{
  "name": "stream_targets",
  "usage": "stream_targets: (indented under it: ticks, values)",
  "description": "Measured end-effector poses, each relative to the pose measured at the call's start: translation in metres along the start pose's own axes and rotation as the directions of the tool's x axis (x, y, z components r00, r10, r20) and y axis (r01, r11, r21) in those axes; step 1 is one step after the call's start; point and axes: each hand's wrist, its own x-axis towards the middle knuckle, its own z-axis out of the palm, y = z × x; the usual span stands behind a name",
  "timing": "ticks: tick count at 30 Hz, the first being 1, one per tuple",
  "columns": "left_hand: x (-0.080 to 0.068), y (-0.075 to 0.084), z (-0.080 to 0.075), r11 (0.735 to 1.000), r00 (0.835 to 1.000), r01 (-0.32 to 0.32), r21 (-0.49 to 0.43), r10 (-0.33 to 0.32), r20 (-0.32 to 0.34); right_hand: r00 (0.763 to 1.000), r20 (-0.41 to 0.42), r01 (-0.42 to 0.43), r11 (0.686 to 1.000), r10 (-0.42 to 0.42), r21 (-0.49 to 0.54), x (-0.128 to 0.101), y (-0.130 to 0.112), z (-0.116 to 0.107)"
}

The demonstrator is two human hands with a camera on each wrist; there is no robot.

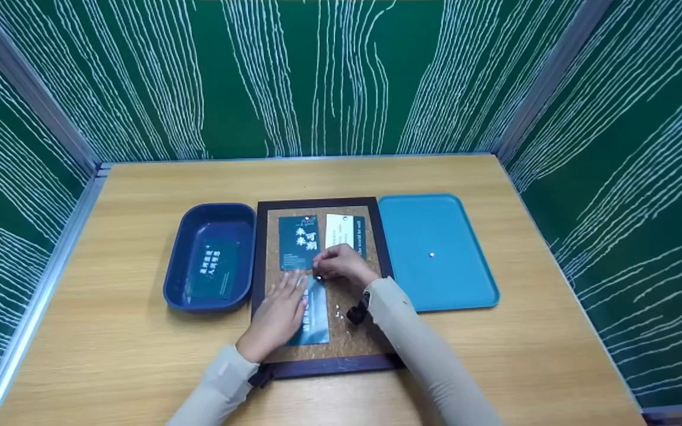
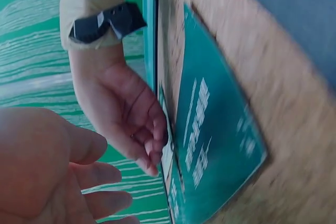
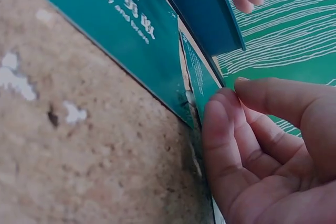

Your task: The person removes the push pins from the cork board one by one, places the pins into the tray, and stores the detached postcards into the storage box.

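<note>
My left hand [image 1: 279, 310] lies with its fingers extended over a green printed card [image 1: 315, 322] low on the framed cork board [image 1: 293, 354]. At that card's upper right corner is a small shiny pushpin [image 1: 319, 277]. My right hand [image 1: 344, 263] is just above it, fingers curled and thumb meeting the fingertips; in the right wrist view I see nothing between those fingertips [image 3: 226, 100]. Above my left hand, another green card [image 1: 293, 242] has a pin at its top. A cream-and-green card [image 1: 338, 228] beside it, also pinned, is partly hidden by my right hand.
Several loose pins [image 1: 338, 310] lie on the cork near my right wrist. A dark blue basin [image 1: 173, 266] holding a green card [image 1: 214, 269] stands left of the board. On the right, a light blue tray [image 1: 436, 222] holds one small pin [image 1: 431, 255].
</note>
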Motion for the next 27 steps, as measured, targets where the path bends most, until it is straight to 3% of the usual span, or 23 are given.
stream_targets:
  ticks: [15, 27]
  values:
    - [-0.019, 0.003, 0.023, 1.0, 0.998, -0.023, -0.011, 0.024, 0.055, 1.0, -0.012, 0.009, 0.996, -0.01, -0.091, -0.004, 0.006, -0.005]
    - [-0.02, 0.003, 0.029, 0.998, 0.988, -0.062, 0.028, 0.057, 0.146, 0.997, 0.028, 0.081, 0.974, -0.076, -0.212, -0.005, 0.01, -0.006]
